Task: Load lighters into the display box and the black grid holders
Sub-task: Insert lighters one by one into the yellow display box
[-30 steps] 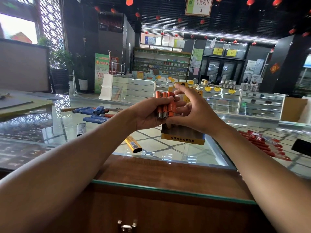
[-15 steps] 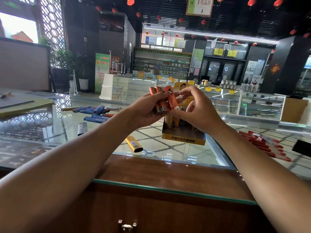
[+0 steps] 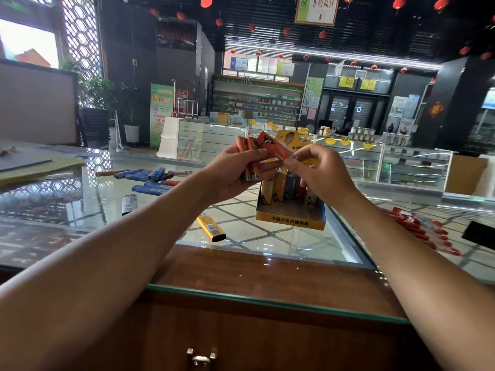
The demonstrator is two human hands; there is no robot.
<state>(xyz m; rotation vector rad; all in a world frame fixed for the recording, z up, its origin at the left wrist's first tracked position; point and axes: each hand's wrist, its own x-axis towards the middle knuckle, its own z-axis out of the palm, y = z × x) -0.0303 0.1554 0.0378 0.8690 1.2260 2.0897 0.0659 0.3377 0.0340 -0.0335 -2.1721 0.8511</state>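
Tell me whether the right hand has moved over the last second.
Yes. The right hand has drawn back rightward from the lighter bundle, pinching one orange lighter tilted out, above the display box, which stayed put.

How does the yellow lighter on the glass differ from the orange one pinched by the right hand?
The yellow lighter lies flat on the glass counter; the orange lighter is held up, pinched by the right hand. The yellow lighter shows a barcode label, the orange lighter a black figure. Both are slim.

Your forearms reach forward; your left hand [image 3: 230, 176] grips a bunch of lighters [image 3: 251, 167], your right hand [image 3: 325, 178] pinches one tilted lighter [image 3: 273, 149].
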